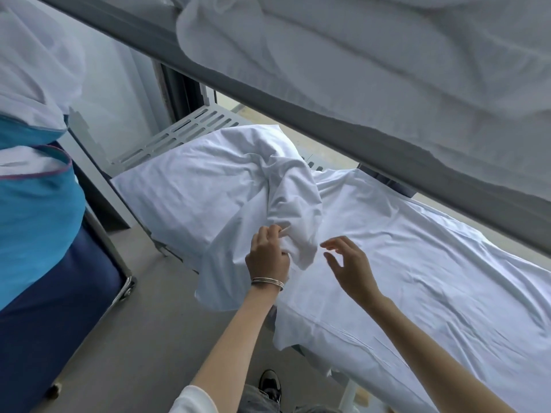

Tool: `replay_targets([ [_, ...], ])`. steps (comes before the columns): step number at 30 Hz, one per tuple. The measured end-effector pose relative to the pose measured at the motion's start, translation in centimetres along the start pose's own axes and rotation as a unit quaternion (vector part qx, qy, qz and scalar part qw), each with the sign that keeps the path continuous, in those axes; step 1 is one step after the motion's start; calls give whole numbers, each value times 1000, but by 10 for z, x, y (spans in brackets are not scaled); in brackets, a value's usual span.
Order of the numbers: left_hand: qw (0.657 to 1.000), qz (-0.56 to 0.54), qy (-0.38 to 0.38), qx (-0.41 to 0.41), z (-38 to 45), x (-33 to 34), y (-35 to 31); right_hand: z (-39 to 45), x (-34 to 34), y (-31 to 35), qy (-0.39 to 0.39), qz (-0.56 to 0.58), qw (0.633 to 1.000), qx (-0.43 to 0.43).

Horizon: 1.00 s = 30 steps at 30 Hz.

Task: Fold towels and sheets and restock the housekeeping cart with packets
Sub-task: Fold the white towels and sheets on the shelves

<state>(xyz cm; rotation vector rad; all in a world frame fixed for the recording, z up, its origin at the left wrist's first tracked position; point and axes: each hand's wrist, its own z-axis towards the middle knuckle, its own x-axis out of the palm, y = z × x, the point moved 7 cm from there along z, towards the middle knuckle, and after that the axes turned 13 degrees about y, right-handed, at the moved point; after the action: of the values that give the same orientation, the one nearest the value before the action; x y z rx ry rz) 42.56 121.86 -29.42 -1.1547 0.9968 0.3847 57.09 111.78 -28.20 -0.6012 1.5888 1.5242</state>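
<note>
A white sheet (417, 263) lies spread over a low shelf-like surface, flat on the right and bunched into a crumpled mound (238, 186) at the left. My left hand (267, 257), with thin bangles on the wrist, grips a fold of the bunched sheet at the mound's near edge. My right hand (350, 263) hovers just to the right of that fold, fingers spread and relaxed, holding nothing, a little above the flat part of the sheet.
A grey rail (298, 114) crosses overhead with white linen (357, 40) piled above it. A blue and navy cart bag (38, 219) on a metal frame stands at the left. A slotted grey shelf (179, 132) shows behind the mound. Grey floor and my shoe (269, 383) lie below.
</note>
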Motion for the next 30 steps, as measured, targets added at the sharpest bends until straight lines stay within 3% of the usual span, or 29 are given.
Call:
replay_targets([
  [8,1000,-23,-1,-4,-1,-1,-3,3,22,-17,59,185,970,148],
  [14,999,12,-1,35,-3,-1,-21,6,58,-24,96,378,857,338],
  [16,999,18,-2,47,-3,-3,-26,10,62,-24,97,375,854,348],
  [20,998,34,-7,59,0,-9,-23,10,51,-36,94,297,888,337],
  [25,996,52,-15,66,5,-15,-15,1,29,-59,87,338,877,330],
  [27,994,70,-27,81,1,-15,-19,-1,26,-63,63,392,856,331],
  [30,988,85,-46,118,-2,-15,-28,-9,30,-65,9,507,790,346],
])
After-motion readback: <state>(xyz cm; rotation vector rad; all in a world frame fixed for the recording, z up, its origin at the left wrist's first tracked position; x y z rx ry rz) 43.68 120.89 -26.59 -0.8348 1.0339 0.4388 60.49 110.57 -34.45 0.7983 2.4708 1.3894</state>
